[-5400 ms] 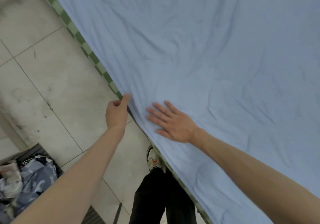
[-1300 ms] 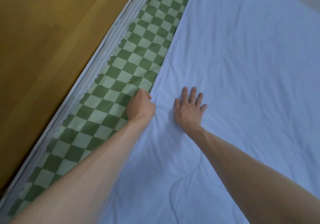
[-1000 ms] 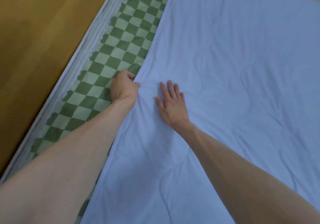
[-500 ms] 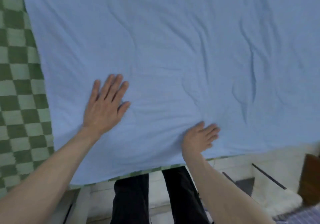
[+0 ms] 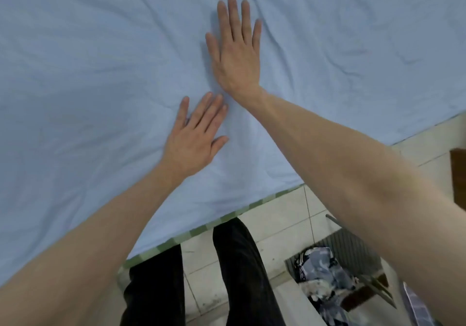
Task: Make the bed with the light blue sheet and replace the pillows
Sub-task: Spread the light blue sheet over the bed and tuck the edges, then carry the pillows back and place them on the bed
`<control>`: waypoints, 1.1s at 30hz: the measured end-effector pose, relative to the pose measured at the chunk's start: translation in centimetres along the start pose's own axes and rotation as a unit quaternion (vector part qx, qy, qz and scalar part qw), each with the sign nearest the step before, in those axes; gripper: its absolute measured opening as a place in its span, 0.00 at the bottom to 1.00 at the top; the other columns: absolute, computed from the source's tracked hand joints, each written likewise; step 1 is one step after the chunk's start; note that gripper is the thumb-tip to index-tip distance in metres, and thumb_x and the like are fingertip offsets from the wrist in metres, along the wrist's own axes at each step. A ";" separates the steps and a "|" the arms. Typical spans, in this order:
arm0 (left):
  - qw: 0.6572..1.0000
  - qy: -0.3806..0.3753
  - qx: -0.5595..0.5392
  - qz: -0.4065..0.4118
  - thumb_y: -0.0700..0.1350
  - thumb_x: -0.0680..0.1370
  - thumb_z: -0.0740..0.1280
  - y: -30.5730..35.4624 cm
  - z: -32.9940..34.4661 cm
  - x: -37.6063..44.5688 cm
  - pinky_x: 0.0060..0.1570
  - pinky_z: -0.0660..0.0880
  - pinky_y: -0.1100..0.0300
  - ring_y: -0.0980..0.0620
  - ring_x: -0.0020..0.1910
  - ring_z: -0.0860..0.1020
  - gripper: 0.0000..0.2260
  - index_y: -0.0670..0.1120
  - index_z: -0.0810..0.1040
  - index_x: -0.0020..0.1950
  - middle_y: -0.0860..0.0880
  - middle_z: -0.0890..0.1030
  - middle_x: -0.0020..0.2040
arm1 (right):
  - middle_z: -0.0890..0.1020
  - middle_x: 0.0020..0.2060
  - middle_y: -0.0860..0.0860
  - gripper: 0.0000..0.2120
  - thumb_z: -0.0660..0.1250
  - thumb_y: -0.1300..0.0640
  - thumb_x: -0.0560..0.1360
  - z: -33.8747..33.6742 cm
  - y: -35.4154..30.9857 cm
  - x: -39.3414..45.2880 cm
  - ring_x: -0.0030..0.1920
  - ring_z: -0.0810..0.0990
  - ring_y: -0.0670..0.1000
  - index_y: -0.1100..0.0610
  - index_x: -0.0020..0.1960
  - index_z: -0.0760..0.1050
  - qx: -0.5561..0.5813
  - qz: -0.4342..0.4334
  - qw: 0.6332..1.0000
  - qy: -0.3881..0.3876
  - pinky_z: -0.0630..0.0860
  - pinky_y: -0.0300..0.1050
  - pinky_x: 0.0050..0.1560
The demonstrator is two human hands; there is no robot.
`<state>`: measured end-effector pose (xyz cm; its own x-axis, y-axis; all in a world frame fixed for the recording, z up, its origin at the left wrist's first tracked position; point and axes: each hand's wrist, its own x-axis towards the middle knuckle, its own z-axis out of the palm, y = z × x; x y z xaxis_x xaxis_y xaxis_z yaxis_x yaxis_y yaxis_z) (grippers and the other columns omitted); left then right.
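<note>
The light blue sheet [image 5: 100, 73] covers the bed and fills most of the head view, with soft creases across it. My left hand [image 5: 195, 136] lies flat on the sheet near the bed's front edge, fingers straight. My right hand [image 5: 237, 46] presses flat on the sheet just beyond it, fingers spread and pointing away from me. A thin strip of green checked bedding [image 5: 201, 230] shows under the sheet's near edge. No pillows are in view.
My legs in black trousers [image 5: 239, 262] stand against the bed's edge on pale floor tiles [image 5: 285, 214]. A dark basket [image 5: 353, 250] with blue patterned clothes sits on the floor at lower right. A brown wooden piece [image 5: 459, 174] is at the right edge.
My right hand left the sheet's near edge and now lies flat farther onto the bed. My left hand has shifted right, close beside it. The view has swung right along the bed's edge.
</note>
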<state>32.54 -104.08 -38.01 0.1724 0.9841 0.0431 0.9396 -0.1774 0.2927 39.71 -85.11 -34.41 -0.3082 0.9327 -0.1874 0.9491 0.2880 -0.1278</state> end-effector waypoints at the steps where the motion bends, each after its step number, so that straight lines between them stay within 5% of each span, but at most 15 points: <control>1: 1.000 -0.007 0.004 0.017 0.58 0.86 0.55 1.1 1.3 -0.3 0.78 0.52 0.34 0.44 0.83 0.53 0.30 0.43 0.56 0.83 0.45 0.54 0.84 | 0.56 0.81 0.53 0.30 0.46 0.42 0.84 0.3 2.7 -0.5 0.81 0.51 0.57 0.56 0.82 0.55 -0.012 0.002 1.000 0.003 0.47 0.59 0.80; 6: 0.986 -0.101 0.006 0.129 0.58 0.86 0.55 2.6 3.8 -10.2 0.78 0.56 0.36 0.44 0.82 0.55 0.30 0.44 0.54 0.84 0.46 0.55 0.84 | 0.49 0.82 0.52 0.30 0.47 0.43 0.85 3.8 14.0 -16.9 0.82 0.45 0.54 0.56 0.83 0.48 0.064 0.194 0.978 -0.036 0.45 0.58 0.80; 10: 0.952 -0.167 -0.001 0.257 0.58 0.85 0.56 3.1 -0.3 -11.6 0.77 0.60 0.39 0.45 0.81 0.61 0.29 0.45 0.58 0.83 0.46 0.61 0.82 | 0.45 0.82 0.54 0.31 0.45 0.42 0.85 3.6 16.9 -31.8 0.82 0.42 0.54 0.56 0.82 0.41 0.163 0.479 0.857 -0.101 0.45 0.58 0.80; 12: 0.967 -0.120 0.007 0.223 0.57 0.85 0.56 3.3 -2.2 -4.3 0.77 0.60 0.41 0.44 0.79 0.65 0.28 0.44 0.62 0.81 0.45 0.65 0.80 | 0.44 0.82 0.54 0.31 0.44 0.43 0.85 2.6 17.4 -32.2 0.82 0.42 0.53 0.56 0.82 0.40 0.183 0.456 0.863 -0.118 0.41 0.54 0.81; 17: 0.997 -0.036 0.012 -0.064 0.61 0.85 0.47 2.5 -2.0 21.5 0.79 0.47 0.40 0.40 0.82 0.53 0.32 0.42 0.56 0.83 0.41 0.55 0.83 | 0.49 0.82 0.56 0.30 0.50 0.47 0.85 0.2 18.3 -23.4 0.82 0.46 0.54 0.60 0.82 0.49 0.232 0.350 0.907 0.039 0.43 0.54 0.81; 20: 0.995 -0.075 0.041 -0.058 0.64 0.84 0.44 7.9 2.1 28.3 0.79 0.46 0.36 0.41 0.82 0.51 0.34 0.43 0.53 0.83 0.41 0.54 0.83 | 0.51 0.82 0.55 0.30 0.51 0.46 0.84 1.4 19.9 -20.5 0.82 0.48 0.56 0.58 0.82 0.52 0.180 0.325 0.927 0.052 0.45 0.55 0.80; 25: 0.964 -0.195 0.022 0.177 0.56 0.86 0.54 21.0 9.8 14.7 0.79 0.51 0.38 0.41 0.82 0.54 0.29 0.40 0.59 0.82 0.41 0.57 0.82 | 0.46 0.82 0.52 0.30 0.53 0.50 0.85 4.2 22.2 -26.2 0.82 0.44 0.55 0.56 0.83 0.48 0.156 0.324 0.926 -0.115 0.47 0.53 0.81; 28: 0.870 -0.387 0.080 0.294 0.48 0.83 0.59 20.7 7.0 3.2 0.79 0.51 0.39 0.41 0.82 0.52 0.26 0.43 0.61 0.81 0.43 0.57 0.83 | 0.57 0.80 0.55 0.28 0.56 0.51 0.83 3.1 19.9 -34.2 0.79 0.56 0.57 0.56 0.81 0.55 0.247 0.285 0.877 -0.297 0.60 0.52 0.76; 30: 0.781 -0.544 0.103 0.289 0.47 0.82 0.58 19.7 2.6 0.5 0.79 0.54 0.45 0.43 0.81 0.57 0.22 0.47 0.68 0.78 0.45 0.63 0.81 | 0.67 0.76 0.56 0.26 0.56 0.48 0.83 -0.4 19.4 -39.1 0.74 0.66 0.58 0.56 0.78 0.61 0.315 0.293 0.811 -0.397 0.67 0.50 0.71; 33: 0.761 -0.604 0.067 0.227 0.50 0.84 0.57 18.8 -6.8 -2.5 0.70 0.67 0.57 0.50 0.74 0.68 0.19 0.50 0.72 0.74 0.50 0.72 0.74 | 0.71 0.74 0.55 0.27 0.54 0.46 0.83 -7.0 18.5 -45.8 0.72 0.71 0.58 0.53 0.80 0.60 0.355 0.330 0.760 -0.433 0.69 0.49 0.70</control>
<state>47.77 -109.79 -26.07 0.5586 0.1085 -0.8223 0.7097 -0.5756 0.4061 71.79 -120.98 -21.38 0.0011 0.2414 -0.9704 0.7356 -0.6576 -0.1628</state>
